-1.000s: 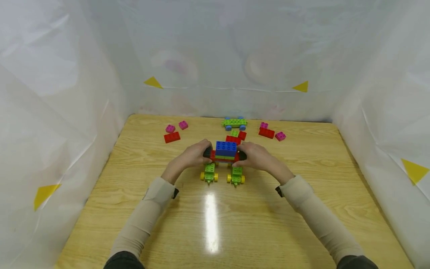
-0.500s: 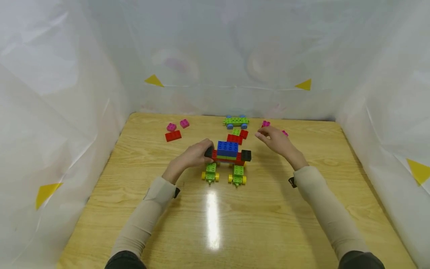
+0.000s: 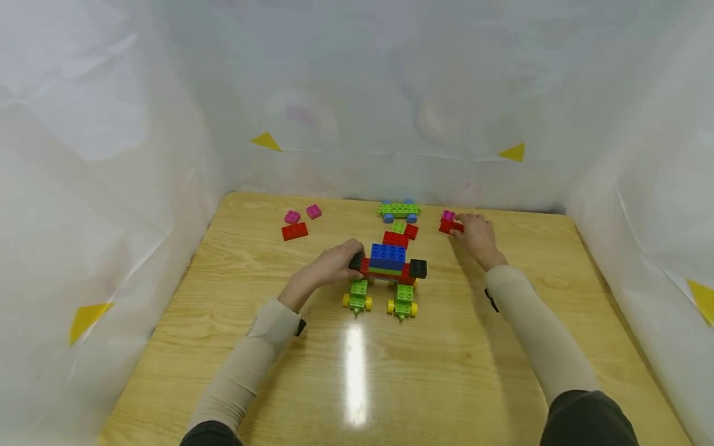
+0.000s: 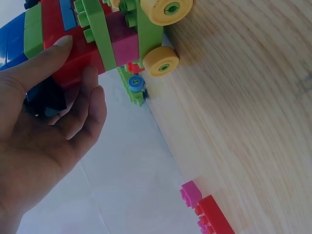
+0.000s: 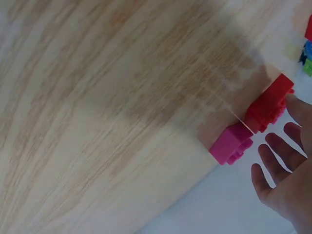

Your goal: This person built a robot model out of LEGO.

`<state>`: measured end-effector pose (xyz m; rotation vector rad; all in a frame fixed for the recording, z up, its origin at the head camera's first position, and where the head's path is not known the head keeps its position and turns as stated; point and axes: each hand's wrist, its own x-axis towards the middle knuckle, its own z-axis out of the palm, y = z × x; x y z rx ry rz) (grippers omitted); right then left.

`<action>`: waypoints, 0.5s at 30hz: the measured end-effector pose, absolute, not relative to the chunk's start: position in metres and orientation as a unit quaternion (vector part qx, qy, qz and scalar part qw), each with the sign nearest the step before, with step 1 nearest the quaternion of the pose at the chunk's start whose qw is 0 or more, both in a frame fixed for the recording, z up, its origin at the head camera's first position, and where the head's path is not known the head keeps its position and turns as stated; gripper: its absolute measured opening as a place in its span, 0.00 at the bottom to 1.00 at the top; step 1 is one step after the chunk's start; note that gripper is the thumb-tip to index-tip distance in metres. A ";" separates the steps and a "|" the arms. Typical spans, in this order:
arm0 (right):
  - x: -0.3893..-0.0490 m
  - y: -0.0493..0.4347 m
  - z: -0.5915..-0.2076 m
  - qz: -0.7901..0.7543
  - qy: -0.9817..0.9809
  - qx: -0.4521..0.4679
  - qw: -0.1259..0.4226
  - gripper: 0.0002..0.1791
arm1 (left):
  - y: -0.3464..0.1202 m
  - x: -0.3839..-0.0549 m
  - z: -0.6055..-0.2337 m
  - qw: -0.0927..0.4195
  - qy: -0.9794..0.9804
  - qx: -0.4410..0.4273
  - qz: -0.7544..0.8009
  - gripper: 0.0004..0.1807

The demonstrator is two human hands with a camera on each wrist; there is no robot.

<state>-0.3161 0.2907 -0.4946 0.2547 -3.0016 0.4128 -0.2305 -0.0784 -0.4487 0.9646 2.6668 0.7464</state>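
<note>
In the head view my left hand [image 3: 331,263] grips the left end of a toy-brick vehicle [image 3: 387,255] at mid-table. The left wrist view shows the thumb on a red brick [image 4: 83,56] of it, with fingers curled below and a black brick [image 4: 46,97] beside the palm. Green pieces with yellow wheels [image 4: 162,62] form its lower part. My right hand [image 3: 477,238] is at a loose red brick [image 5: 270,100] on the right, its thumb by the brick and its other fingers spread. A pink brick [image 5: 229,144] lies near those fingers.
A green wheeled base [image 3: 398,209] stands at the table's back, with red bricks [image 3: 395,238] and a small green brick [image 3: 398,228] before it. Two pink bricks [image 3: 314,211] and a red brick [image 3: 294,231] lie back left. White sheeting [image 3: 357,93] surrounds the table.
My right hand has let go of the vehicle's right end and moved right and back to the loose red brick. My left hand keeps its grip. The head view has shifted slightly.
</note>
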 end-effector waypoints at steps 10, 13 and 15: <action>-0.317 0.289 -0.505 0.121 -0.990 0.067 0.013 0.24 | -0.078 -0.230 -0.453 0.101 0.901 0.333 0.258 0.18; -0.317 0.285 -0.505 0.127 -0.989 0.076 0.021 0.21 | -0.079 -0.230 -0.452 0.097 0.903 0.332 0.256 0.18; -0.318 0.283 -0.506 0.131 -0.987 0.085 0.027 0.20 | -0.079 -0.230 -0.452 0.097 0.903 0.332 0.254 0.18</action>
